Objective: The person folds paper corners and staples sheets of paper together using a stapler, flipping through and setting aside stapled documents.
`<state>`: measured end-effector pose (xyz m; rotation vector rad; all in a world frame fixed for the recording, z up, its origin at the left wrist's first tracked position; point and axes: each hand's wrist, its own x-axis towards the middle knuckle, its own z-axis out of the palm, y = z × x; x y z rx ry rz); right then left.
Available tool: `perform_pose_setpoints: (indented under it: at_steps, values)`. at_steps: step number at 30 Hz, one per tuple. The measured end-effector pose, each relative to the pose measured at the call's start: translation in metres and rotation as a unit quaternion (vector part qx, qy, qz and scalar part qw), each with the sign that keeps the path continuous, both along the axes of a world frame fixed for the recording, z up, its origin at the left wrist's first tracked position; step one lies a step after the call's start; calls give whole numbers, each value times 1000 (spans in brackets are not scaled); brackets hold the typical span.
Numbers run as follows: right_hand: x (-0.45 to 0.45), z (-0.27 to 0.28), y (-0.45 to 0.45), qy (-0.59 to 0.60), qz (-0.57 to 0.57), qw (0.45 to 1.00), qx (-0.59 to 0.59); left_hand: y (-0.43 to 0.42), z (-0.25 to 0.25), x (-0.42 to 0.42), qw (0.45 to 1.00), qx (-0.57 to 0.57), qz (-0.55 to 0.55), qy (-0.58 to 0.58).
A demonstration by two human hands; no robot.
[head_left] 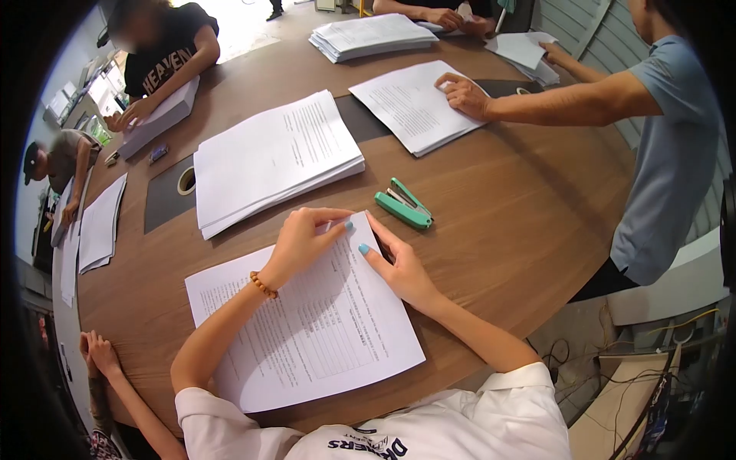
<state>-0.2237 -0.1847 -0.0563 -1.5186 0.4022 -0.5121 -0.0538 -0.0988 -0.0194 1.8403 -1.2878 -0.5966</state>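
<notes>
Printed sheets (330,330) lie on the wooden table in front of me. My left hand (310,238), below which a beaded bracelet circles the wrist, grips the upper edge of the sheets, thumb on top. At their upper right corner my right hand (399,268) pinches the edge, its thumb on the paper and its fingers along the side. Both thumbs have blue nails. A green stapler (404,205) lies just beyond my right hand, touched by neither hand. Further off, to the upper left, is a thick stack of printed paper (276,161).
A person in a blue shirt (671,153) reaches over another paper stack (414,107) at the right. Across the table, a person in black (172,57) handles a pile. More stacks (372,34) and a tape roll (186,181) lie around. Another person's hands (100,353) rest at the left edge.
</notes>
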Motion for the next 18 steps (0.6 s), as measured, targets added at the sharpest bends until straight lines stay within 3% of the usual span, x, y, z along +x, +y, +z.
perform_pose_setpoints:
  at_steps: [2, 4, 6, 7, 13, 16, 18]
  values:
    - [-1, 1, -1, 4, 11, 1000, -9, 0, -1, -1, 999, -48, -11, 8]
    - [-2, 1, -1, 20, 11, 1000, -19, 1, 9, 2, 999, -25, -12, 27]
    - [-1, 0, -2, 15, 11, 1000, -22, 4, 19, 6, 995, 36, -83, 38]
    - [-2, 1, -1, 11, 13, 1000, -10, 6, 14, 9, 992, 6, -114, 50]
    - [-4, 6, 0, 16, 7, 1000, -5, 8, 17, 5, 993, 28, -115, 6]
    - [-6, 18, 3, 2, -24, 995, -100, 9, 19, 5, 992, 47, -102, 52]
    - [-13, 33, 4, 36, -43, 946, -321, 8, 13, 7, 993, 27, -103, 52]
